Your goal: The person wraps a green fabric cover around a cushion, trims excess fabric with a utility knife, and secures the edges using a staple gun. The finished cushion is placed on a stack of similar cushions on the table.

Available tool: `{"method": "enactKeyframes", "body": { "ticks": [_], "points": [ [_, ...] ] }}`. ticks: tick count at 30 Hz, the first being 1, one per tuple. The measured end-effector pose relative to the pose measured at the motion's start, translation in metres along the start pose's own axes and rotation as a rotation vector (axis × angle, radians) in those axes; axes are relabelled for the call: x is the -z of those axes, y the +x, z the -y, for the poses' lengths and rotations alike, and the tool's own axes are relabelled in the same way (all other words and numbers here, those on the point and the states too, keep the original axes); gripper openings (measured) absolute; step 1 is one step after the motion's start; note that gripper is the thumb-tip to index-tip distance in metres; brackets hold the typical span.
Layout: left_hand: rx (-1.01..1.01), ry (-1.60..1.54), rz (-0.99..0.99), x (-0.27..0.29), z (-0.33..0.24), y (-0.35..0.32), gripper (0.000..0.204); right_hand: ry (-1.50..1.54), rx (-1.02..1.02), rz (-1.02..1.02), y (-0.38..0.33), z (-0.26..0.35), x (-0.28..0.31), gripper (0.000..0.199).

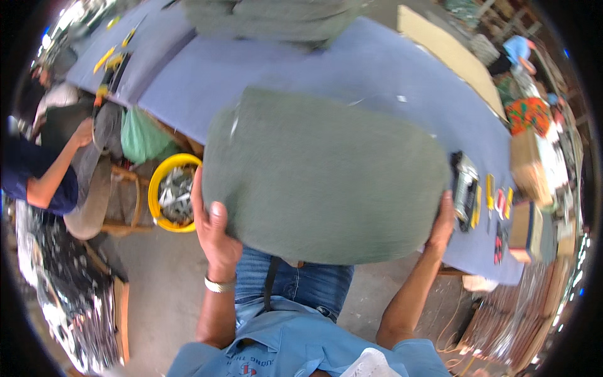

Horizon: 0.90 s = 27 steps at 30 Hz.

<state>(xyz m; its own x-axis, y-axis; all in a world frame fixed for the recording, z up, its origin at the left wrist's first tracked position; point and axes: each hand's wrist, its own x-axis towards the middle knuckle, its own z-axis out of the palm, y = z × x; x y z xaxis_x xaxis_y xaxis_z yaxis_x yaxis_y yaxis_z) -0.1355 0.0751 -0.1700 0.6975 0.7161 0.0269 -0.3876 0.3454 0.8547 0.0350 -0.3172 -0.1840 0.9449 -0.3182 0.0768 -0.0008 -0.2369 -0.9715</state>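
Between my two hands is a wide grey-green fabric-covered seat pad (326, 179) with rounded corners, above the near edge of the blue-grey table. My left hand (217, 235) grips its left side, thumb up and fingers along the edge. On the opposite side my right hand (443, 220) holds the right edge; most of its fingers are hidden behind the pad. A metallic staple gun (463, 188) lies on the table just beyond my right hand.
Similar pads (270, 22) are stacked on the far table (377, 69). Yellow-handled screwdrivers (490, 191) and red-handled pliers (499, 242) lie at right, near boxes (526, 229). A yellow bucket (154, 201) of scraps stands at left. Beside it sits a co-worker (47, 173) holding a tool.
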Motion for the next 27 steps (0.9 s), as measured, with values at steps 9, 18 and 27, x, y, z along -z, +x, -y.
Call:
{"method": "enactKeyframes", "body": {
  "ticks": [9, 18, 27],
  "points": [
    [-0.318, 0.296, 0.209, -0.107, -0.053, 0.074, 0.077, 0.687, -0.180, -0.245, -0.156, 0.013, -0.005, 0.056],
    [-0.903, 1.333, 0.838, -0.109, 0.039, 0.123, 0.055, 0.513, -0.061, 0.887, -0.288, 0.010, -0.118, 0.024],
    [-0.784, 1.123, 0.650, 0.008, 0.028, 0.022, 0.053, 0.411, -0.106, 0.576, -0.213, -0.002, -0.059, 0.030]
  ]
}}
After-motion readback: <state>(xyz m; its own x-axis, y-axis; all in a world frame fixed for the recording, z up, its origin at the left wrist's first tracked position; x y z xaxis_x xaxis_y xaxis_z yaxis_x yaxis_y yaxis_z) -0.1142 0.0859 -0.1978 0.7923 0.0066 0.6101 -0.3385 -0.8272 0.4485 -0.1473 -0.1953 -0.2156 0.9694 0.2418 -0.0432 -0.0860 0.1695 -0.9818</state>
